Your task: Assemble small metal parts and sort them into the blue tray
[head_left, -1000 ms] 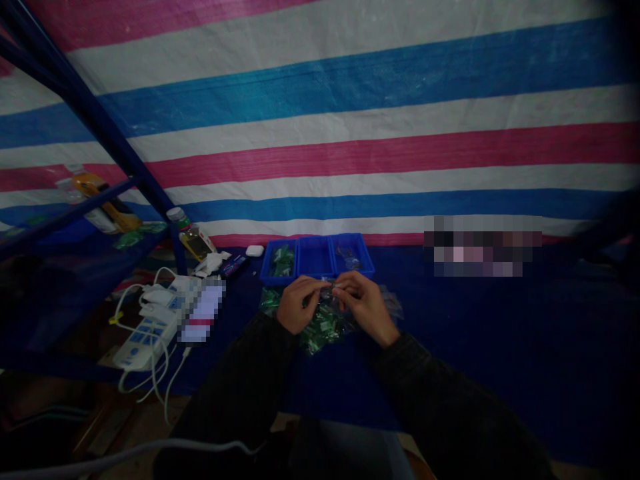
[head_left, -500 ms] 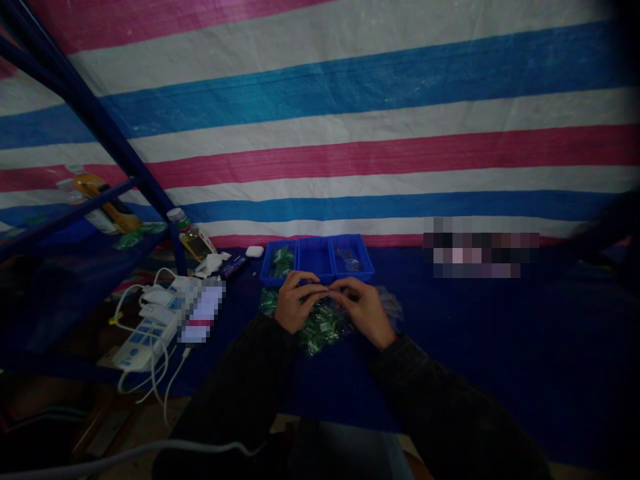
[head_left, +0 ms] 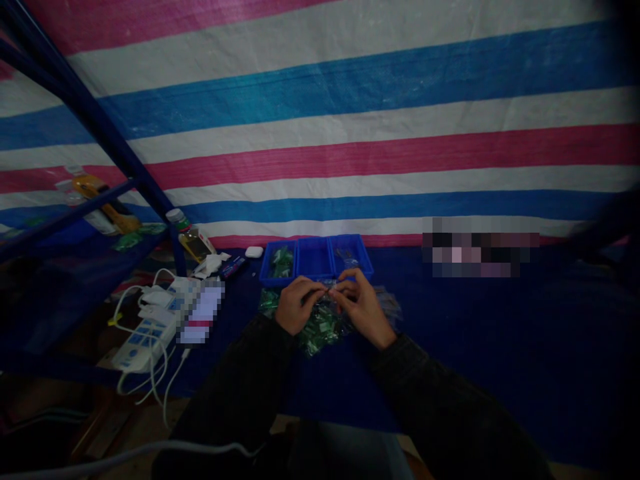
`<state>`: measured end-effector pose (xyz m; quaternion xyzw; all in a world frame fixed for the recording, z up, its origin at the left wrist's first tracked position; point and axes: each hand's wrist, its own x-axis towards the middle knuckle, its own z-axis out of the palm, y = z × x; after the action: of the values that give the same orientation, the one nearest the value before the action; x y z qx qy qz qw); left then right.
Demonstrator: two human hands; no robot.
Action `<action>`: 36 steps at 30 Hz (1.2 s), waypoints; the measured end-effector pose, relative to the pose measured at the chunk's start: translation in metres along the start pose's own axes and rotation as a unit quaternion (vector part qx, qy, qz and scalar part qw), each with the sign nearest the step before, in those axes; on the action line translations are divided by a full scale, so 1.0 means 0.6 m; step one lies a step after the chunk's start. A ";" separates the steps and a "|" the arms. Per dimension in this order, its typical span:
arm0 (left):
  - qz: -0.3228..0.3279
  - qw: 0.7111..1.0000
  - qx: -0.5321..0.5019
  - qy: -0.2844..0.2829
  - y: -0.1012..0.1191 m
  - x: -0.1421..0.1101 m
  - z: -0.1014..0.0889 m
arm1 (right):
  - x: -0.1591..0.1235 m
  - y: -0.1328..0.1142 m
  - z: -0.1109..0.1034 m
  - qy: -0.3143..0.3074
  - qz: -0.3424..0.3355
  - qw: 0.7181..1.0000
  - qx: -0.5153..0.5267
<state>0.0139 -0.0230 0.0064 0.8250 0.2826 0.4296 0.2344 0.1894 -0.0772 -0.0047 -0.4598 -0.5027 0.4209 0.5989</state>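
Blue steel rack (head_left: 95, 127) at far left, yellow-handled tool (head_left: 103, 207) on its shelf, green packets (head_left: 127, 241) beside that. Next along, white power strip (head_left: 143, 350) with white cables (head_left: 131, 293) plugged in and trailing down. Pixelated object (head_left: 200, 312) lies just right of the strip. Behind it, a bottle with yellow liquid (head_left: 193, 240) and crumpled white tissue (head_left: 210, 267), then a small dark box (head_left: 233, 267) and a white earbud case (head_left: 254, 252).

Blue three-compartment tray (head_left: 273, 283) sits centre: green packets in the left compartment, the middle one dark, small items in the right, too small to tell. Loose green packets (head_left: 269, 301) sit in front of its left end.

Left hand (head_left: 297, 305) and right hand (head_left: 363, 308) hover just in front of the tray, above a heap of green packets in clear plastic (head_left: 320, 333). Fingers (head_left: 310, 288) of both hands curl inward and pinch a small part (head_left: 330, 285) between them, tips meeting; too small to identify. Clear bag (head_left: 387, 305) lies at the heap's right edge.

Further right, another pixelated patch (head_left: 480, 247) on the dark blue sheet (head_left: 500, 333), striped tarp (head_left: 350, 120) behind everything.
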 end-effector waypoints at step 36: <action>-0.060 0.997 -0.001 0.039 0.001 -0.004 0.002 | 0.004 -0.014 -0.016 0.160 -0.035 0.986 -0.029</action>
<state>0.0142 -0.0252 0.0047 0.7892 0.3396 0.4466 0.2495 0.1995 -0.0778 0.0032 -0.5205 -0.4285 0.3059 0.6722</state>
